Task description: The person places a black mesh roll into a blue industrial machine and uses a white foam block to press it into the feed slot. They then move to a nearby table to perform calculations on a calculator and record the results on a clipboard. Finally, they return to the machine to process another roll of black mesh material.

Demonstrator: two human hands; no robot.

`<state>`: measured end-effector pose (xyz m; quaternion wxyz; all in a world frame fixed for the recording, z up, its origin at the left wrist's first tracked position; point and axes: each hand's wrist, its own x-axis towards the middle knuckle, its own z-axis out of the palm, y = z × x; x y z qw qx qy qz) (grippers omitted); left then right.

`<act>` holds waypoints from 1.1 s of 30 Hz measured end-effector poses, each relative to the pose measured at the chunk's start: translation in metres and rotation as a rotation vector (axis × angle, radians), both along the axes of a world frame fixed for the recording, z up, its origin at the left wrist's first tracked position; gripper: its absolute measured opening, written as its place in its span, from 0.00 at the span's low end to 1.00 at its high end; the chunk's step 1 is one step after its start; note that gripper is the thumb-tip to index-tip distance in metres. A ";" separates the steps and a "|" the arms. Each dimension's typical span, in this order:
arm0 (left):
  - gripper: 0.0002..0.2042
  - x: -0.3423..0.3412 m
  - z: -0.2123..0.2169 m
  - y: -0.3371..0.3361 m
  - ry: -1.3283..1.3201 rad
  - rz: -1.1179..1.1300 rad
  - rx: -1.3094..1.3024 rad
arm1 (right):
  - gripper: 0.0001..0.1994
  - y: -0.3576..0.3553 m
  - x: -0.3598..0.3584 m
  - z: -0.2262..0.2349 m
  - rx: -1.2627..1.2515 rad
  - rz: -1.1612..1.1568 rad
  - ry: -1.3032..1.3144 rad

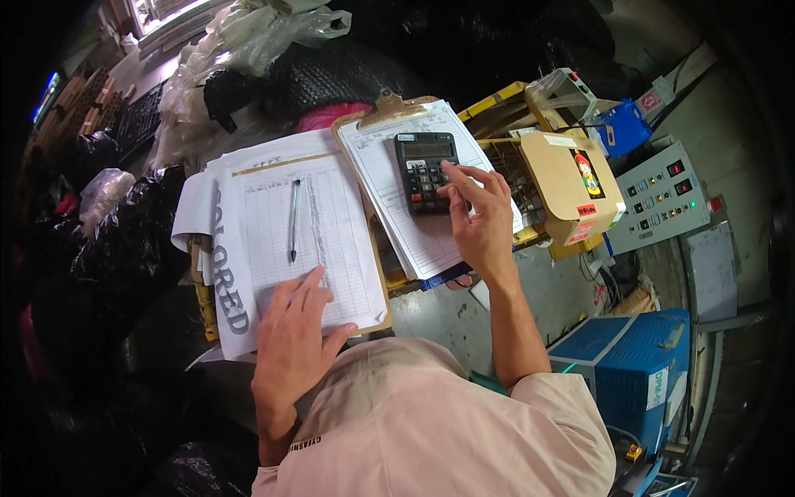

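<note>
My left hand [296, 337] rests on a ruled paper form [344, 248], its fingers stretched out and holding nothing. A clear-barrelled pen [295, 219] lies on that form, just beyond my fingertips. To the right, a clipboard [396, 110] with a metal clip carries a stack of printed sheets [418, 244]. On those sheets sits a black calculator [427, 172]. Over the calculator's right side is my right hand [483, 207], fingers bent and apart, with the index fingertip at the keys. Nothing is held in it.
A beige box [571, 186] stands right of the clipboard, near a yellow frame [493, 101]. Beyond are a control panel [660, 199] with lit displays and a blue machine [621, 364]. Clear plastic bags [219, 66] and black plastic [331, 70] pile up at the far left.
</note>
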<state>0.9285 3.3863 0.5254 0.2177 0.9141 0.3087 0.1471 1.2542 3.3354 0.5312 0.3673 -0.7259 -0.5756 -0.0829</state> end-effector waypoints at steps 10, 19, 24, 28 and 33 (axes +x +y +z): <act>0.22 0.001 0.004 -0.003 -0.005 0.023 -0.030 | 0.17 -0.010 0.011 -0.015 0.165 -0.217 0.272; 0.25 0.000 0.000 -0.001 -0.019 0.028 -0.004 | 0.16 -0.025 0.035 -0.057 0.234 -0.251 0.453; 0.24 -0.001 0.001 -0.005 -0.001 0.030 -0.004 | 0.16 -0.024 0.035 -0.054 0.204 -0.280 0.403; 0.24 -0.001 0.001 -0.011 0.015 0.031 0.014 | 0.16 -0.025 0.035 -0.054 0.197 -0.288 0.404; 0.25 -0.001 0.001 -0.012 0.039 0.045 -0.006 | 0.16 -0.024 0.034 -0.055 0.195 -0.285 0.400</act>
